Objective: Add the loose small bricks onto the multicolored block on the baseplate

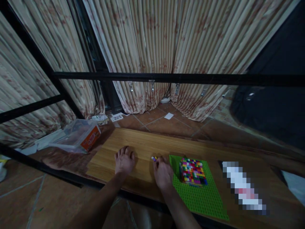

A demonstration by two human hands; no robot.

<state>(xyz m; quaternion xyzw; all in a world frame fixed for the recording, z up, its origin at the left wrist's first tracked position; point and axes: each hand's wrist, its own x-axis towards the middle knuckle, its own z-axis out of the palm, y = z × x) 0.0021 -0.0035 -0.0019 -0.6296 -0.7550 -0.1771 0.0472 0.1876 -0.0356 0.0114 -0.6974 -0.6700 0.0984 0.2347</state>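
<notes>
My left hand [124, 161] lies flat on the wooden table [140, 144], fingers stretched forward and holding nothing. My right hand [163, 171] rests just right of it, fingers pinched on a small purple and yellow brick [154, 158] at its fingertips. To the right of that hand a green baseplate [200, 198] lies on the table. On its far part stands a flat block of many coloured small bricks [193, 171].
A clear plastic box with an orange label [82, 136] lies on the floor left of the table. A black metal frame bar [166, 78] runs across in front of striped curtains [147, 41]. A blurred white object [243, 186] lies on the table's right side.
</notes>
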